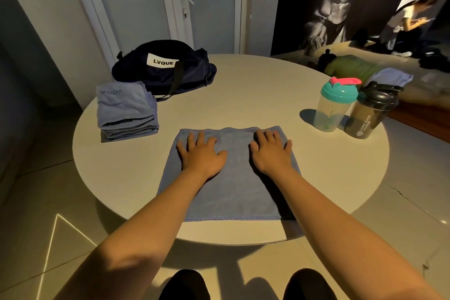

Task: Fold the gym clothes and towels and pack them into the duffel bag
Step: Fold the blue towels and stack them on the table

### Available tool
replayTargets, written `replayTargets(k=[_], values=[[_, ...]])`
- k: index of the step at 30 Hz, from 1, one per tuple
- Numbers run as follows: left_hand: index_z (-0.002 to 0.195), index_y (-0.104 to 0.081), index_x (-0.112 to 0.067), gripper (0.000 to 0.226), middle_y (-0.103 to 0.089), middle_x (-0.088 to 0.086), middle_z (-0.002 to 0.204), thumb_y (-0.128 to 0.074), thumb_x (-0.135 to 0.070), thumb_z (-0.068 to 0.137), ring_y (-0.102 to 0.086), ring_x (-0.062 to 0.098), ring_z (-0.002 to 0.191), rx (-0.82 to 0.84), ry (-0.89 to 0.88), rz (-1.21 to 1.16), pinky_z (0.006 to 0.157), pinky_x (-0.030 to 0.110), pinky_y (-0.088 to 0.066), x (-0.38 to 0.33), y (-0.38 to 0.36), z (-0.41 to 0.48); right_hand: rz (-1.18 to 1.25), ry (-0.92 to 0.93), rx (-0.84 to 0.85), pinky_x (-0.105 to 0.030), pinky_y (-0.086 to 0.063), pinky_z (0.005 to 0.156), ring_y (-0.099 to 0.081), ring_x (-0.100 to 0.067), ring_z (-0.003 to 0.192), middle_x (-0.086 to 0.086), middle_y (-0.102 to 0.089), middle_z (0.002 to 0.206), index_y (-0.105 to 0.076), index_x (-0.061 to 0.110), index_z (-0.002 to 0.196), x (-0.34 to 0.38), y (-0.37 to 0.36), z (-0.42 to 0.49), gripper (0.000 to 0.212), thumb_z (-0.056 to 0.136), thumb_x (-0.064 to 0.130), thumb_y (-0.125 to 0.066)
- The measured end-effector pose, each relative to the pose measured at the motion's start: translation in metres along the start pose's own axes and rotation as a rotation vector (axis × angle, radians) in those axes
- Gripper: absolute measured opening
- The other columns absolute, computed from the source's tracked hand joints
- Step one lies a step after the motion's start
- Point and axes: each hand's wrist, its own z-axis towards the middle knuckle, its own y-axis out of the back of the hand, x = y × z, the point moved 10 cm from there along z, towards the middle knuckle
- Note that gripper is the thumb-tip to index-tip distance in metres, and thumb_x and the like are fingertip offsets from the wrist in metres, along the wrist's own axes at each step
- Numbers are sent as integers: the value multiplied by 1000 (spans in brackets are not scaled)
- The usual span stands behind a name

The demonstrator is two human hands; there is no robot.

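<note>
A blue towel (pixel 233 185) lies flat on the round white table (pixel 255 95) in front of me. My left hand (pixel 202 153) presses on its far left part with straight, spread fingers. My right hand (pixel 271 152) lies flat on the far right part in the same way. A stack of folded blue clothes (pixel 125 112) sits at the table's left. Behind the stack lies a dark duffel bag (pixel 165 68) with a white LVQUE label; I cannot tell if it is zipped.
Two shaker bottles stand at the table's right: a clear one with a teal lid (pixel 334 107) and a dark one (pixel 370 114). Beyond the table, green cloth (pixel 348 68) and blue cloth (pixel 392 77) lie on a ledge. A person sits at the far right.
</note>
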Motion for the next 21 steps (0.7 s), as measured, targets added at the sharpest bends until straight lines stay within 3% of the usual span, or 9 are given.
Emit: replayTargets(k=[3,6,12,16,18,21], values=[[155,-26,-39,59,-3,-1,169,-28,-58,100,7,23,155,-1,-13,-15,121,54,12,0,0,9,-9,50,49,-61,-7,119,-8,-23,152,0,-20,164,-21,23,156,5,-7,5,57,104,45,-18],[159,-13,-40,66,2,-5,169,-26,-62,99,9,26,155,56,58,-42,122,53,10,15,-12,11,-21,-107,72,-62,1,118,2,-21,154,-2,-5,168,-14,26,159,-26,-6,9,61,103,51,-14],[156,-21,-43,73,-8,1,168,-42,-69,91,-7,26,153,-75,65,-104,123,51,2,17,-3,10,-11,-256,74,-65,9,117,9,-26,154,-6,3,168,-10,21,160,-46,2,2,67,102,53,-11],[157,-16,-42,79,-16,9,165,-42,-73,89,-9,25,152,-68,64,-91,123,50,4,17,-3,9,-100,-80,-13,-62,10,118,6,-24,154,-10,-7,167,-19,13,158,-14,4,-6,66,104,50,-15],[157,-15,-43,82,-17,7,166,-40,-77,87,-9,23,153,-43,65,-72,123,51,1,21,-3,11,-82,11,30,-58,4,121,0,-22,154,-7,-11,167,-19,16,158,0,-6,-10,65,104,52,-14],[158,-9,-43,97,-11,0,168,-40,-89,78,-8,19,154,50,97,-52,120,59,-2,34,-1,16,-60,-31,58,-56,3,121,0,-22,154,-7,-10,167,-18,24,159,-10,-6,-13,65,102,56,-14]])
